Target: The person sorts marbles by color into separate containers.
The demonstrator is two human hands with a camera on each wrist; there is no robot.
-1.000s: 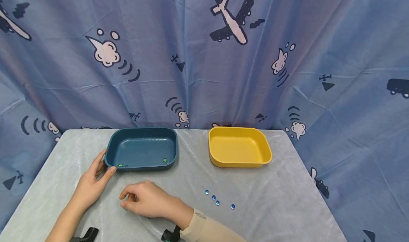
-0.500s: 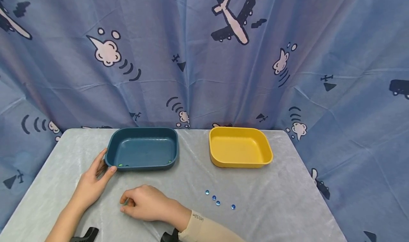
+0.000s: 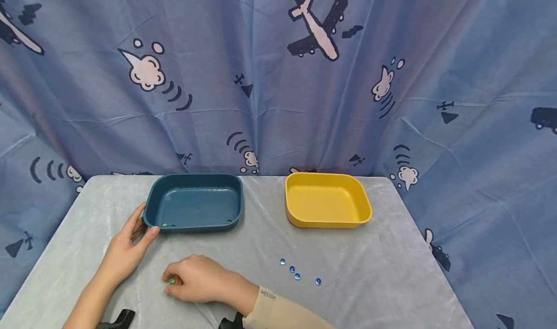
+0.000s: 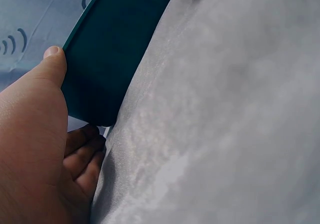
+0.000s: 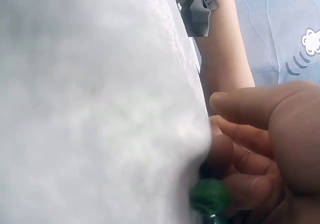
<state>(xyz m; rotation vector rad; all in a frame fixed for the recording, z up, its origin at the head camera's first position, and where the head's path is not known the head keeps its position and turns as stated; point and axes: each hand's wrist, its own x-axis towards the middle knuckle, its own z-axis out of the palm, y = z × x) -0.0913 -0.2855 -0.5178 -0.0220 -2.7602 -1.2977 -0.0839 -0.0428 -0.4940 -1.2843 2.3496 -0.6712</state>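
Observation:
My left hand [image 3: 124, 252] rests at the left front corner of the dark teal tray [image 3: 197, 228], its thumb on the front rim and its fingers along the side wall. Two small green marbles show inside, one at the front left [image 3: 164, 225] and one at the front right [image 3: 228, 221]. In front of the tray, close over the cloth, is my right hand [image 3: 202, 278] with curled fingers. A green marble [image 3: 171, 280] shows between its index finger and thumb. From the right wrist, that marble [image 5: 209, 196] appears against the curled fingers, with the thumb apart from it.
Several blue marbles [image 3: 292, 269] lie on the grey cloth right of my right hand. Behind them stands a yellow tray [image 3: 328, 224]. A blue patterned curtain [image 3: 270, 78] hangs along the table's back edge.
My right hand has sunk slightly toward me; the green marble, hidden half a second ago, shows between finger and thumb. A green marble inside the teal tray has rolled rightward. My left hand stays put.

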